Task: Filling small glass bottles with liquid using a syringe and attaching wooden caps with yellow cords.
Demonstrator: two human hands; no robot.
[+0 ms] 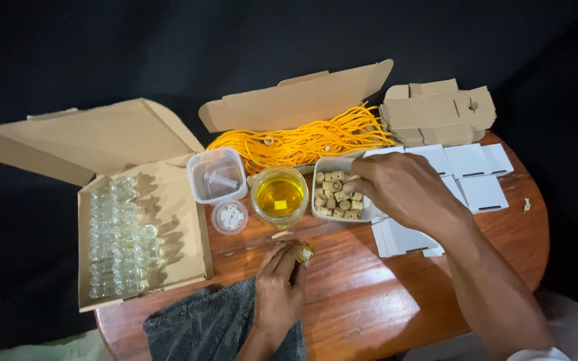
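Left box (pixel 168 220): brown cardboard, lid flung back, rows of clear glass vials (pixel 120 234) lying empty.
Tubs: square clear tub (pixel 217 175); round one of white plugs (pixel 229 217).
Jar (pixel 279 196): glass, yellow oil.
Left hand (pixel 277 289): grip pinched on a small filled vial (pixel 306 253), over a grey towel (pixel 209 324) on the wooden worktop (pixel 369 294).
Right hand (pixel 406 190): fingers curled into the white tray of tan caps (pixel 338 197); whether it holds a cap I cannot tell.
Progress: one vial appears filled, uncapped; most wait.
Far right: flat white cartons (pixel 476 177).

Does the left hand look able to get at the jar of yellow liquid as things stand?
Probably yes, but not freely: the jar of yellow liquid stands just beyond the left hand with bare table between, yet its grip already holds a small vial.
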